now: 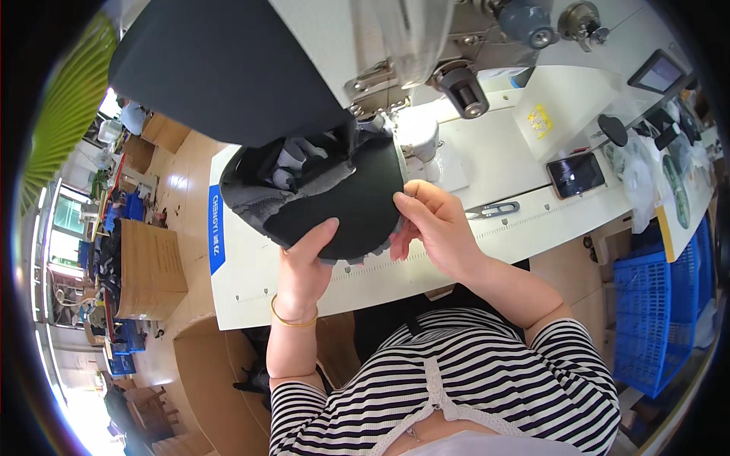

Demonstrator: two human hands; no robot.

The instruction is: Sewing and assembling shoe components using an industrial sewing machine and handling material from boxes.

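A black, cap-shaped fabric piece [342, 205] with frayed grey edges and grey folds inside lies at the sewing machine's work area. My left hand [308, 247] grips its near edge, thumb on top and fingers hidden underneath. On the right, my right hand [430, 224] pinches the piece's rim between thumb and fingers. The rim's far right part reaches up beside the lit needle area of the sewing machine [380, 102]. Exactly where the needle meets the cloth I cannot tell.
Thread snips [493, 210] and a phone [576, 175] lie on the white machine table [258, 281], to the right. A dark panel [228, 68] overhangs the fabric at upper left. Blue plastic baskets [654, 319] stand at right, cardboard boxes [152, 270] at left.
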